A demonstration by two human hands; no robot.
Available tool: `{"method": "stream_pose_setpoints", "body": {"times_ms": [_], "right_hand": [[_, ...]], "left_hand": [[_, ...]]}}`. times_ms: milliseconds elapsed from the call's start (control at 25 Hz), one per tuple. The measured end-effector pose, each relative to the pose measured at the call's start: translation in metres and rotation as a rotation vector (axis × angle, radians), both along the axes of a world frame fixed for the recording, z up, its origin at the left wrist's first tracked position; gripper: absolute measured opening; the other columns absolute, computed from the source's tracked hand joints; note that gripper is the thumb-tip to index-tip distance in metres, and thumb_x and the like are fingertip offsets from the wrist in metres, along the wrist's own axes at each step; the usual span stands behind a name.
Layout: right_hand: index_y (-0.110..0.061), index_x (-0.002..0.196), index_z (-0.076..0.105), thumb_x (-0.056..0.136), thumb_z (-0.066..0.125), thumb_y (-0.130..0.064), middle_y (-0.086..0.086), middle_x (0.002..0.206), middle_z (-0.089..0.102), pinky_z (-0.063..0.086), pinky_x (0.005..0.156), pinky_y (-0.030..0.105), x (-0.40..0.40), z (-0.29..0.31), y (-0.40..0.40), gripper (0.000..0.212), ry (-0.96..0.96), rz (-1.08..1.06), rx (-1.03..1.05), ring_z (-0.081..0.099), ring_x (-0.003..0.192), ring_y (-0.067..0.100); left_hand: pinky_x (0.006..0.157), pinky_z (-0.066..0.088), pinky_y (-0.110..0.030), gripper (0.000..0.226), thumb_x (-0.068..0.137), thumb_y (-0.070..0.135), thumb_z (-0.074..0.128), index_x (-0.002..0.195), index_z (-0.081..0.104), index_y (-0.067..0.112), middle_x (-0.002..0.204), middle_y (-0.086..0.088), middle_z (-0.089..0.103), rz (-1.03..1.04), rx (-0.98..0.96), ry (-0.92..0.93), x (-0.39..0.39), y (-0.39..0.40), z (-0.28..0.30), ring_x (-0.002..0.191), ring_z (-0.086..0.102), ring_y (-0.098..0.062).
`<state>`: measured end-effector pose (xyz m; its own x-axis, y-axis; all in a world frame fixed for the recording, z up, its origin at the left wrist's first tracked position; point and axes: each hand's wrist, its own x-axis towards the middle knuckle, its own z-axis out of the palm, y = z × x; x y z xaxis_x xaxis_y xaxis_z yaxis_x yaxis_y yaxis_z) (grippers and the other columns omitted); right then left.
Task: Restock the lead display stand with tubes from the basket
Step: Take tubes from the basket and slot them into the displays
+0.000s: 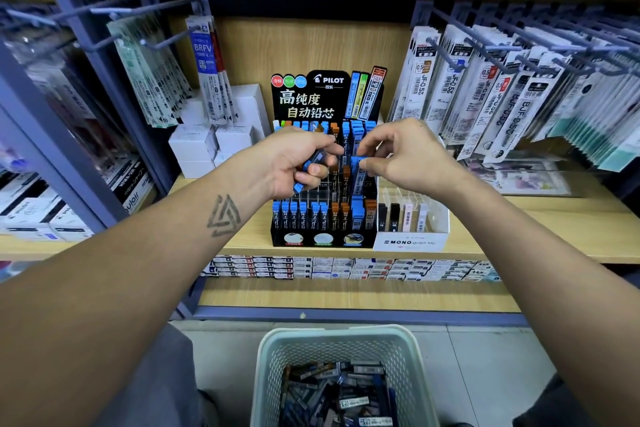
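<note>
Shop shelf [554, 218] of pale wood carrying black lead display stand [323, 218], hanging refill packs [485, 90] either side, left hand [298, 163] gripping several blue-capped tubes [311, 166], right hand [405, 156] pinching one tube [358, 172] at the stand's middle row, basket [339, 343] of tubes on the floor below.

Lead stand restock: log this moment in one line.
left hand holds blue-capped tubes | right hand pinches tube at stand | basket holds tubes

One head-worn wide-angle view looks forward and down from close behind the fingers [372, 163], facing the shelf [519, 218] just beyond them, basket [332, 340] below.
</note>
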<state>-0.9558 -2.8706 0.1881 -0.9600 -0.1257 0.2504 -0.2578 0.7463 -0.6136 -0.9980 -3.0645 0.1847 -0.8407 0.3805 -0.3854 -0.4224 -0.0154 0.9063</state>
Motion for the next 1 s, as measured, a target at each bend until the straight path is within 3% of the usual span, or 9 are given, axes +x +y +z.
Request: {"method": "stream_pose_setpoints", "body": {"times_ms": [160, 280, 440, 800, 1000], "right_hand": [[-0.013, 0.083, 0.074, 0.082, 0.078, -0.004, 0.001, 0.067, 0.071, 0.061, 0.075, 0.041, 0.002, 0.005, 0.000, 0.011, -0.092, -0.038, -0.108, 0.073, 0.070, 0.024], [-0.015, 0.083, 0.074, 0.082, 0.079, -0.005, 0.006, 0.069, 0.072, 0.060, 0.075, 0.041, 0.003, 0.006, -0.001, 0.011, -0.089, -0.021, -0.125, 0.073, 0.071, 0.025], [-0.022, 0.081, 0.074, 0.082, 0.079, -0.009, 0.005, 0.076, 0.072, 0.061, 0.075, 0.039, 0.002, 0.003, -0.002, 0.014, -0.033, -0.022, -0.046, 0.071, 0.075, 0.024], [-0.027, 0.085, 0.070, 0.085, 0.076, -0.014, -0.020, 0.068, 0.061, 0.049, 0.069, 0.018, 0.006, 0.001, -0.009, 0.014, 0.004, 0.035, 0.204, 0.061, 0.071, -0.001], [-0.026, 0.086, 0.072, 0.085, 0.077, -0.014, -0.012, 0.077, 0.067, 0.049, 0.067, 0.018, 0.006, -0.002, -0.006, 0.013, 0.017, 0.028, 0.170, 0.065, 0.076, 0.007]], "left_hand": [[0.029, 0.020, -0.016, 0.024, 0.104, 0.018, 0.050, 0.114, 0.061, -0.001, 0.061, -0.003, 0.052, 0.001, -0.002, -0.004, 0.000, 0.000, -0.001, 0.040, 0.034, -0.006], [0.029, 0.020, -0.016, 0.023, 0.104, 0.018, 0.050, 0.112, 0.061, 0.000, 0.061, -0.003, 0.052, 0.000, -0.003, -0.004, 0.000, 0.001, -0.001, 0.040, 0.035, -0.006], [0.030, 0.020, -0.016, 0.022, 0.104, 0.019, 0.051, 0.110, 0.062, 0.000, 0.060, -0.002, 0.053, 0.000, -0.007, -0.007, 0.001, 0.001, 0.000, 0.041, 0.035, -0.006], [0.030, 0.019, -0.016, 0.023, 0.104, 0.019, 0.050, 0.112, 0.061, 0.000, 0.063, -0.003, 0.051, 0.005, -0.026, 0.009, 0.003, 0.002, 0.001, 0.041, 0.034, -0.006], [0.030, 0.020, -0.016, 0.025, 0.104, 0.018, 0.050, 0.116, 0.061, -0.001, 0.064, -0.003, 0.051, -0.001, -0.036, 0.017, 0.004, 0.003, 0.001, 0.042, 0.033, -0.007]]}}
